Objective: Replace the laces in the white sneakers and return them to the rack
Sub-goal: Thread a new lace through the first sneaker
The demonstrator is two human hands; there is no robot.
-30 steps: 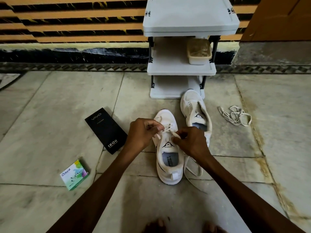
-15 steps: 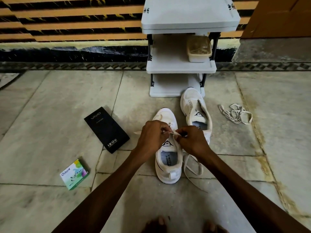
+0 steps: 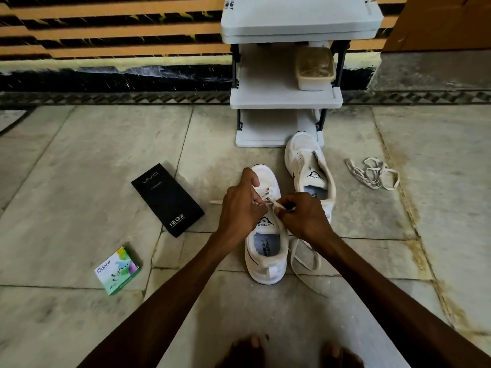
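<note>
Through your head camera, the near sneaker (image 3: 263, 269) stands on the floor (image 3: 79, 160) between your forearms, toe pointing away from you. Its upper is smooth and white, with a thin black line low on the side and a padded collar round a pale blue insole.

Your left hand (image 3: 240, 205) is curled over the eyelets, thumb raised above the toe. Its fingers pinch a flat, cream woven lace (image 3: 305, 258), and one stiff tip pokes out to the left of your knuckles. Your right hand (image 3: 303, 216) pinches the same lace just above the tongue, fingers bent tight. The slack drops beside the shoe in a loose loop on the stone.

The far sneaker (image 3: 305, 158) sits just beyond your right hand, tongue showing, with its rounded toe at the bottom shelf of the rack (image 3: 287, 100). The rack is grey plastic, with flat shelves on black posts. A beige rectangular tub (image 3: 314, 69) with rounded corners stands on the right of the middle shelf.

Near the far sneaker, to its right, the loose laces (image 3: 374, 173) lie in a flat, tangled heap. To your left a matte black box (image 3: 167, 199), long and slim, lies flat. Nearer you is a small glossy green-and-white carton (image 3: 118, 270). The floor is pale veined stone slabs with dark seams and rusty stains. Your bare toes (image 3: 252, 349) show at the bottom edge.
</note>
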